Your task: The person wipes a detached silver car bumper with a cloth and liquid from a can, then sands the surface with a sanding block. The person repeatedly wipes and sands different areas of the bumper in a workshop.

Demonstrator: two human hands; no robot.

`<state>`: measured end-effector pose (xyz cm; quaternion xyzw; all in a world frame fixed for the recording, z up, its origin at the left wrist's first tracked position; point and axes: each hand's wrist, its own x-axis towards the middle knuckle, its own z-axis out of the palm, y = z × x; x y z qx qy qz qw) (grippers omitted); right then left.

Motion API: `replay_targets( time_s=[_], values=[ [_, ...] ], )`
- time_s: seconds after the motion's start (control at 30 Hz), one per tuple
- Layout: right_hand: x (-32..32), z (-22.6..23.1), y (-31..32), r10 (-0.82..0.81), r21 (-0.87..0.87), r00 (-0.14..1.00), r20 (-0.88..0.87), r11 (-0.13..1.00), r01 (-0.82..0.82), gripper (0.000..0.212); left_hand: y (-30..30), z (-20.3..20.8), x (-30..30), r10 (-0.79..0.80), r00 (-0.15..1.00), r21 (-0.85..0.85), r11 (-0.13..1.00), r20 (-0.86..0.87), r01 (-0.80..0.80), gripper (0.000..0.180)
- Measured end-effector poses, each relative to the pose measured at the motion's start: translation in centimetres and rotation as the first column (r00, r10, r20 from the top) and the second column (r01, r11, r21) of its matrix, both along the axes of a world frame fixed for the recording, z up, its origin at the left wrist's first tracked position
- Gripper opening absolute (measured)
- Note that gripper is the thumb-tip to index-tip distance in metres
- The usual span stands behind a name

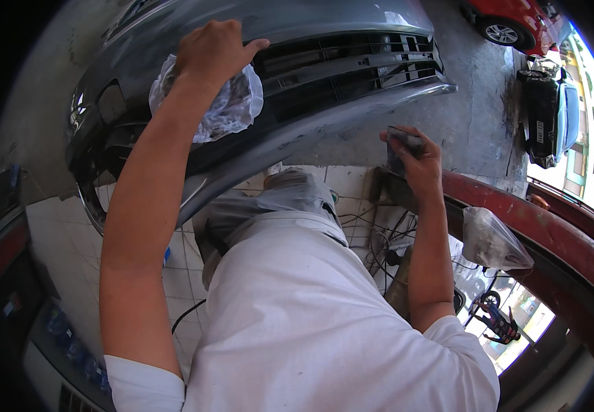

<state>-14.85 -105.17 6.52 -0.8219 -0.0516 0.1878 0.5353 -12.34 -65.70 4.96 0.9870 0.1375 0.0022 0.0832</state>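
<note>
A grey car bumper [290, 141] with a dark slatted grille [338, 62] stretches across the upper middle. Against its left part, my left hand [213, 51] presses a crumpled white cloth [231, 110], fingers curled and thumb out to the right. Part of the cloth is behind my wrist and forearm. To the right and nearer, clear of the bumper, my right hand [424, 161] grips a flat dark grey pad [396, 161]. It looks like a folded abrasive sheet, but its exact kind cannot be made out.
A red beam [551, 220] runs along the right, with a clear plastic bag [492, 240] on it. Black cables [383, 237] lie tangled over white floor tiles [345, 180]. Beyond stand a red car [517, 27] and a black car [547, 117]. A person [499, 323] is by a motorcycle.
</note>
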Motion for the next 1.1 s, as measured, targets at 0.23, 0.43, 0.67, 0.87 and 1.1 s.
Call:
replay_targets(
  time_s=[0.23, 0.43, 0.67, 0.87, 1.1],
  values=[
    [4.5, 3.0, 6.3, 0.377, -0.304, 0.897, 0.232, 0.904, -0.301, 0.029, -0.4, -0.4, 0.2, 0.087, 0.996, 0.003, 0.996, -0.022, -0.087, 0.064],
    [6.1, 3.3, 9.3, 0.264, -0.351, 0.885, 0.383, 0.928, -0.125, 0.031, 0.7, 1.5, -1.1, 0.169, 0.975, -0.051, 0.983, -0.142, -0.178, 0.054],
    [5.2, -1.6, 16.5, 0.397, -0.424, 0.563, 0.725, 0.901, -0.09, 0.026, 8.7, 1.5, -9.0, 0.378, 0.924, -0.208, 0.91, 0.053, -0.36, 0.046],
    [6.0, -3.7, 22.9, 0.488, -0.655, 0.519, 0.702, 0.729, 0.201, 0.045, 15.2, 0.3, -15.9, 0.472, 0.877, -0.263, 0.86, 0.088, -0.437, 0.053],
    [0.1, -5.6, 30.6, 0.484, -0.804, 0.668, 0.565, 0.503, 0.317, 0.058, 14.7, -2.3, -15.9, 0.241, 0.944, -0.31, 0.936, 0.225, -0.165, 0.058]
  ],
)
